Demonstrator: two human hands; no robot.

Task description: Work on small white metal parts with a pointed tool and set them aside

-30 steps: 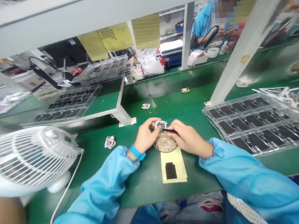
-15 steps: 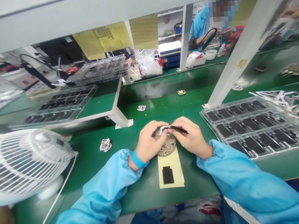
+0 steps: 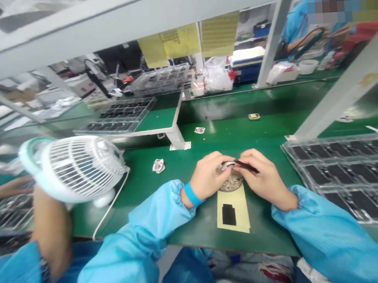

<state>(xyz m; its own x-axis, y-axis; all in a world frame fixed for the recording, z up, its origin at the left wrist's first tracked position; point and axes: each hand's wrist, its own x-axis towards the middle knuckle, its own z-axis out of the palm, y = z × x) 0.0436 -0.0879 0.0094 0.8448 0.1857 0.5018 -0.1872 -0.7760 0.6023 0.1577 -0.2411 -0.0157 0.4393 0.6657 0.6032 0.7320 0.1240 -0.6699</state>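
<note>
Left hand (image 3: pixel 207 173) pinched a small white part (image 3: pixel 228 164), right hand (image 3: pixel 264 180) gripped black tweezers (image 3: pixel 246 165), both together above a grainy dish (image 3: pixel 232 183); a slip could drop the part.

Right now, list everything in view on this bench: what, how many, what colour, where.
bench mat: 1, green, under everything
desk fan: 1, white, left of the hands
clear trays of dark panels: 3, clear and black, one right, two far left
loose printed parts: 3, white and dark, on the mat
round dish of granules: 1, speckled tan, under the hands
yellow sheet: 1, yellow with a black patch, before the dish
co-worker: 1, blue coat, far right
black tweezers: 1, black, in the right hand
small white part: 1, white, in the left hand
left hand: blue wristband, blue sleeve
right hand: blue sleeve
</note>
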